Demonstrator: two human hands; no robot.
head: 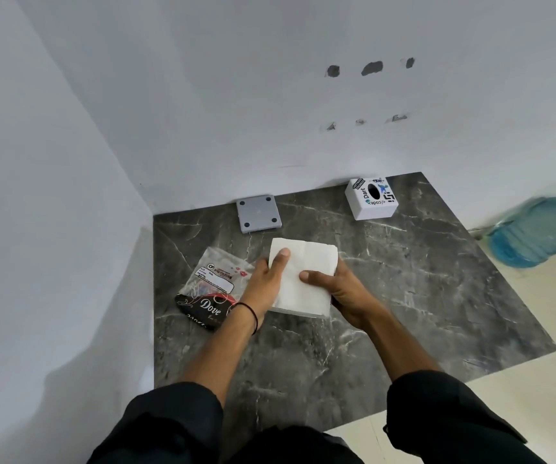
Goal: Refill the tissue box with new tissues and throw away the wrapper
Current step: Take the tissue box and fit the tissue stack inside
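— What were the hands doing at that moment?

— Both were closed on the stack of tissues (303, 279). The left hand (266, 283) gripped its left edge, thumb lying across the top sheet near the far corner. The right hand (340, 289) held the right edge, thumb pressed on top near the middle, fingers wrapped underneath.

— Was the stack lifted or lying down?

— It was tilted, the far edge raised, the near edge low over the dark marble surface (403, 296). Whether that near edge touched the surface, I could not tell.

— And the wrapper?

— The wrapper (209, 289) lay flat on the surface just left of the left hand, clear plastic with a dark printed end and a white label. It looked flattened, partly hidden by the left wrist, which wore a thin black band (253, 313).

— Where was the tissue box?

— The tissue box (372, 199) sat well apart from the hands, at the far right of the surface near the wall, a white cube with stickers and a dark oval opening on top. A grey square plate (258, 213) with four dark dots at its corners lay at the far edge, to the left of the box.

— Anything else?

— A blue water bottle (537, 232) lay on the floor to the right, blurred.
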